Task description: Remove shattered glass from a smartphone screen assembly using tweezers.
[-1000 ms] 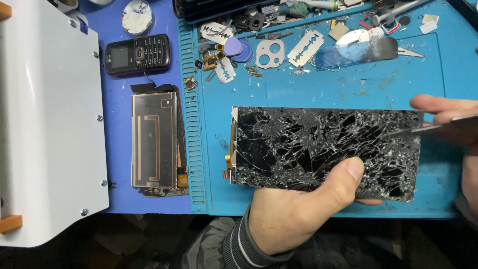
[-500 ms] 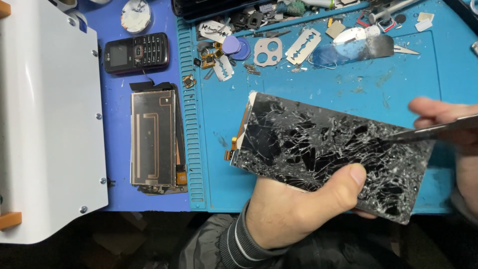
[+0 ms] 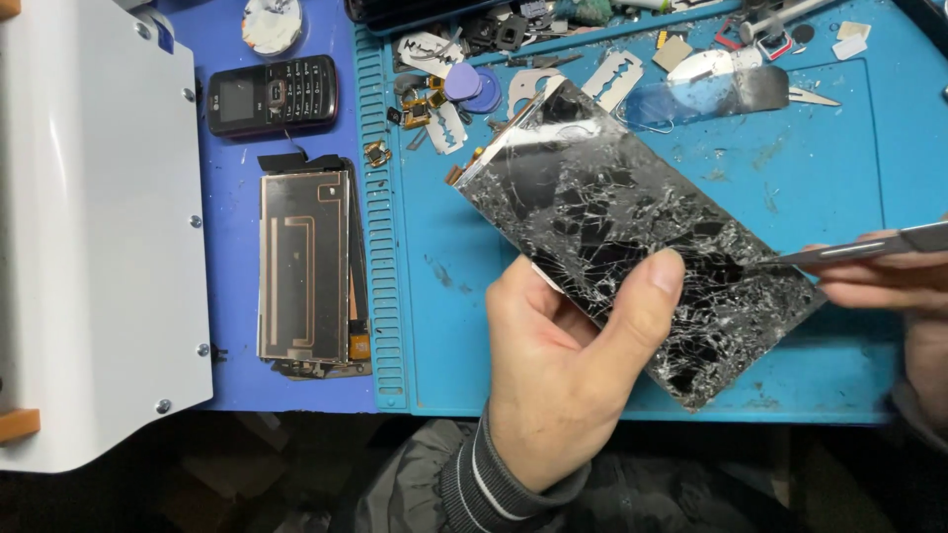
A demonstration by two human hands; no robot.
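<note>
Over the blue mat (image 3: 839,178), the left hand (image 3: 568,365) grips a shattered phone screen (image 3: 632,227), tilted up off the surface, thumb pressed on the cracked glass. From the right edge, the right hand (image 3: 889,291) pinches a thin metal blade (image 3: 859,249), its tip touching the screen. Loose shards could cut that thumb, I'd say, or the blade could slip on the broken surface.
</note>
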